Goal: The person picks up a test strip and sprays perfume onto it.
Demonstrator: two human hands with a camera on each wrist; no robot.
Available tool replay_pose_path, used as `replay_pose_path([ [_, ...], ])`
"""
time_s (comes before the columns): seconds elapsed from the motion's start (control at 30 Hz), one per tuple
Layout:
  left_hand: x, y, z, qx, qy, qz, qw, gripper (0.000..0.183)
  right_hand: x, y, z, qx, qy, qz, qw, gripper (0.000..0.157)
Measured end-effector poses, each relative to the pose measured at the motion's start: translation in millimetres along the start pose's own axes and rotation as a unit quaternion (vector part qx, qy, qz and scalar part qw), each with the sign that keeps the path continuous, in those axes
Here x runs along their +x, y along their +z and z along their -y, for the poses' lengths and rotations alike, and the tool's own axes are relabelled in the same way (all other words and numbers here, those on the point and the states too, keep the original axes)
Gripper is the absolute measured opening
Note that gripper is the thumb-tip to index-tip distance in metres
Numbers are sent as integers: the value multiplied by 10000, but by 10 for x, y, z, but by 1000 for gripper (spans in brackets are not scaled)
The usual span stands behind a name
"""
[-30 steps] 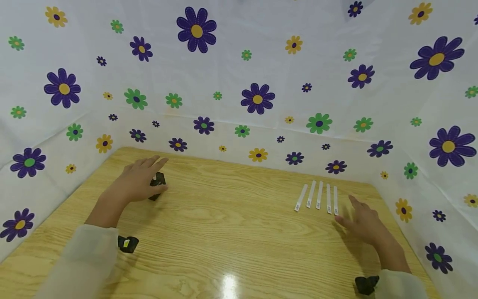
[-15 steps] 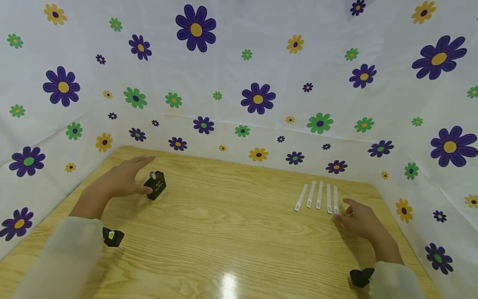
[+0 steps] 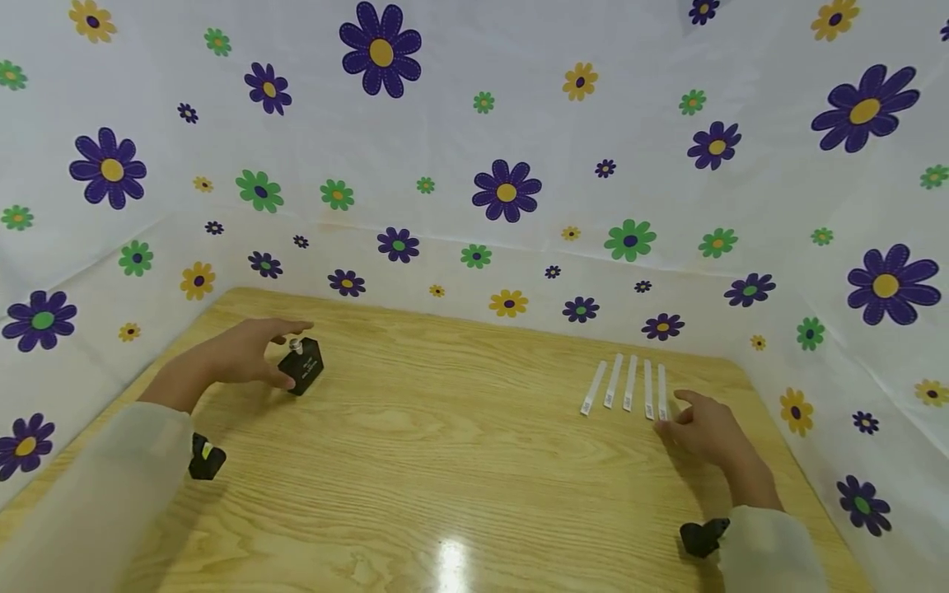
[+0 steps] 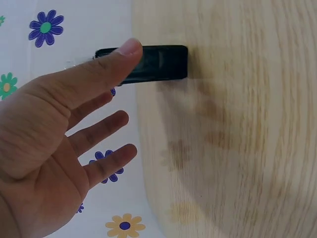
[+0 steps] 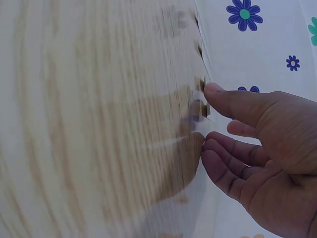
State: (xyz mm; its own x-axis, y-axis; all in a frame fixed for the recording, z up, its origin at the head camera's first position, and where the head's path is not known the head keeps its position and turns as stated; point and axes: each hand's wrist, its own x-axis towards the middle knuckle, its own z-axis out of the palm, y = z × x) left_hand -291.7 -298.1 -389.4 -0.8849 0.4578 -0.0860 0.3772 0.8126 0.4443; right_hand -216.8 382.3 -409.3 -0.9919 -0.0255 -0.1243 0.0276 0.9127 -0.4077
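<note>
A black perfume bottle (image 3: 304,371) with a clear sprayer top stands upright at the left of the table. My left hand (image 3: 248,350) is just beside it, thumb close to its near face and forefinger reaching past the top. In the left wrist view the thumb overlaps the bottle (image 4: 166,63) and the other fingers are spread apart from it; contact cannot be told. Several white paper strips (image 3: 628,387) lie in a row on the right. Near the labelled end of the rightmost strip (image 3: 663,391) is my right hand (image 3: 708,428), fingers loosely bent, thumb at or almost at the strip.
The wooden table (image 3: 437,428) carries these things. White flower-printed cloth (image 3: 445,148) walls it in at the back and on both sides. A black camera mount (image 3: 206,457) sits at the left wrist, another mount (image 3: 703,537) at the right.
My left hand has drawn back leftward from over the bottle, uncovering it, then its forefinger has bent in around the top. The right hand's fingers have bent inward near the strips.
</note>
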Motion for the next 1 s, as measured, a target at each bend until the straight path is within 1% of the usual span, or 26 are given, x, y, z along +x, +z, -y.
replay_pose_path([
  [0.17, 26, 2, 45, -58, 35, 224, 9997, 100, 44, 31, 9, 79, 104, -104, 9999, 75],
  [0.33, 45, 15, 49, -106, -91, 389, 9991, 103, 62, 51, 1, 255, 201, -227, 9992, 75],
  [0.5, 46, 29, 45, -187, -152, 392, 9989, 105, 80, 38, 33, 397, 318, -282, 9983, 77],
  [0.63, 51, 33, 61, -230, -143, 395, 9989, 106, 99, 28, 34, 533, 382, -320, 9973, 73],
  [0.83, 52, 36, 78, -346, -150, 448, 9983, 107, 110, 37, 33, 831, 553, -270, 9946, 71],
  [1.0, 67, 24, 97, -508, -156, 490, 9974, 103, 119, 42, 31, 908, 623, -261, 9936, 71],
])
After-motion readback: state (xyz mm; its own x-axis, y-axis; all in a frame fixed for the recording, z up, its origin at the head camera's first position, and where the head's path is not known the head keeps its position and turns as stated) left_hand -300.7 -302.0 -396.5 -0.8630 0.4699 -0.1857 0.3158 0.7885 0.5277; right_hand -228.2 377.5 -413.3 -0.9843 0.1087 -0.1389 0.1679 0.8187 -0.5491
